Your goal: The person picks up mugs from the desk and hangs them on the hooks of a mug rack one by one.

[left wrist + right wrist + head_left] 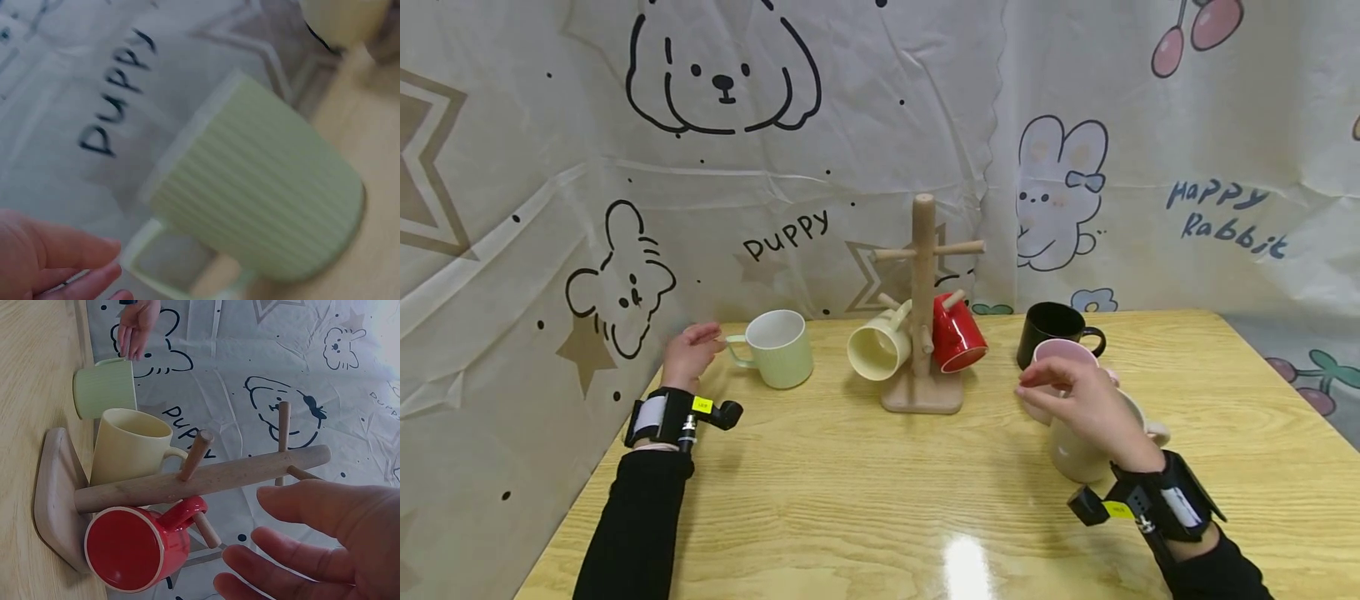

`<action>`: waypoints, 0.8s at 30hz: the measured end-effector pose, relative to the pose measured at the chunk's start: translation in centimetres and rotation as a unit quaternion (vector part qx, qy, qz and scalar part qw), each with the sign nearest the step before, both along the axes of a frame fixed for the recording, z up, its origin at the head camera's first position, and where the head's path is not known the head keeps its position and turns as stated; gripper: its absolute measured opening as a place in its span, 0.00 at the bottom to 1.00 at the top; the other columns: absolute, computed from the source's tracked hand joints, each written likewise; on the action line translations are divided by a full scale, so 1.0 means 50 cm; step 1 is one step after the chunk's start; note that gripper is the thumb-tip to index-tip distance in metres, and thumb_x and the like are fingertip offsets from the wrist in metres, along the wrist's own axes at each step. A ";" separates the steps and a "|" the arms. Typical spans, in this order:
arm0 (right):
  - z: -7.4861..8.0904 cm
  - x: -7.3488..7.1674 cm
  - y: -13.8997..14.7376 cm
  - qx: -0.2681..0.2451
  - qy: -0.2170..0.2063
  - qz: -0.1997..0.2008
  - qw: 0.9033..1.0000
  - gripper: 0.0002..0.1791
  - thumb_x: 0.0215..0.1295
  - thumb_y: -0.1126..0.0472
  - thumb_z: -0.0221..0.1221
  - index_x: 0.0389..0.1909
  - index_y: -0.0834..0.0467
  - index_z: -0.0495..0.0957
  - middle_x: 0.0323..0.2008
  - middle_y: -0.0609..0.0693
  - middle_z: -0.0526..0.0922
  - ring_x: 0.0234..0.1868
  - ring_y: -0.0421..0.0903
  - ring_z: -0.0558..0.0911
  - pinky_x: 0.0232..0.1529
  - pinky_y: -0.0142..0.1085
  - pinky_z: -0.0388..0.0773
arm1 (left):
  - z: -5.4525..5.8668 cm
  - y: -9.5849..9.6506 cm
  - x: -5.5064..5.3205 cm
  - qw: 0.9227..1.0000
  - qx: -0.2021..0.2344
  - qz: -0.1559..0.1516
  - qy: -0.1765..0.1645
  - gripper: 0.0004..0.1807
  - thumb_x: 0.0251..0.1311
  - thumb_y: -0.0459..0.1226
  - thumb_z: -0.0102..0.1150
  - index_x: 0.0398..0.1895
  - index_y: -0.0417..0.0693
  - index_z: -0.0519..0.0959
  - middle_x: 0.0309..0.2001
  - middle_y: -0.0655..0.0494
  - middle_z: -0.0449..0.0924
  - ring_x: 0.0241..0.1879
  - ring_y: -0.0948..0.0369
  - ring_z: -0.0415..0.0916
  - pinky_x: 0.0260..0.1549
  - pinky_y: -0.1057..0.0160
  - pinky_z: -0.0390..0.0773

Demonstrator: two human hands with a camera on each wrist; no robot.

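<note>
My left hand [691,357] is beside the handle of a light green ribbed mug [781,354]. In the left wrist view its fingertips [103,253] are right by the handle; whether they touch it I cannot tell. Above a cream-white mug [1078,454] and a pink mug [1060,352] hovers my right hand [1093,408], its fingers loosely extended around nothing. A wooden mug rack [923,292] stands mid-table, with a pale yellow mug [876,350] and a red mug [958,337] hanging by their handles from its lower pegs. The right hand partly hides the white and pink mugs.
A black mug [1048,329] stands behind the pink one at the right. The rack's upper pegs [961,247] carry no mugs. A printed cloth [887,142] hangs behind the wooden table [850,517] and along its left side.
</note>
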State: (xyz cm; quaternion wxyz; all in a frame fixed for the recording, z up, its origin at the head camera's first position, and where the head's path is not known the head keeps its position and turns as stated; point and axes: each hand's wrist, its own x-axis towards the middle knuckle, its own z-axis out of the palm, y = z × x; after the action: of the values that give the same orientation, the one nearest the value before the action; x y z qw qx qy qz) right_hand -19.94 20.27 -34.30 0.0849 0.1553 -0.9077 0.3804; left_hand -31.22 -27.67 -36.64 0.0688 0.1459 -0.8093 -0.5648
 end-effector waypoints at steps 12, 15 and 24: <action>-0.010 -0.002 -0.011 -0.004 -0.020 0.013 1.000 0.10 0.55 0.58 0.64 0.36 0.59 0.80 0.35 0.50 0.83 0.38 0.45 0.81 0.40 0.34 0.79 | -0.087 -0.025 -0.031 0.999 -0.038 -0.005 0.007 0.21 0.58 0.34 0.56 0.55 0.36 0.73 0.55 0.39 0.73 0.55 0.49 0.71 0.54 0.56 0.70; -0.012 -0.002 -0.011 -0.005 -0.022 0.011 1.000 0.10 0.55 0.58 0.64 0.36 0.58 0.80 0.35 0.50 0.83 0.38 0.45 0.82 0.39 0.35 0.80 | -0.086 -0.024 -0.026 0.998 -0.054 -0.005 0.015 0.19 0.59 0.36 0.56 0.53 0.37 0.75 0.52 0.41 0.76 0.48 0.54 0.75 0.42 0.65 0.74; -0.008 -0.002 -0.007 0.000 -0.018 0.008 1.000 0.11 0.56 0.57 0.63 0.37 0.60 0.80 0.36 0.51 0.83 0.39 0.46 0.82 0.41 0.39 0.80 | -0.069 -0.010 0.013 0.991 -0.120 -0.056 -0.004 0.22 0.63 0.41 0.52 0.54 0.34 0.73 0.51 0.42 0.77 0.35 0.75 0.67 0.37 0.74 0.70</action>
State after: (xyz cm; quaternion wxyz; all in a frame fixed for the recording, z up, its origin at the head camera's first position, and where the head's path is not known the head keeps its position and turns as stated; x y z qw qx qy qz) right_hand -20.02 19.95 -34.71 0.0653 0.1552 -0.9080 0.3836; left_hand -30.58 -28.19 -40.10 0.0510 0.0930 -0.8786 -0.4656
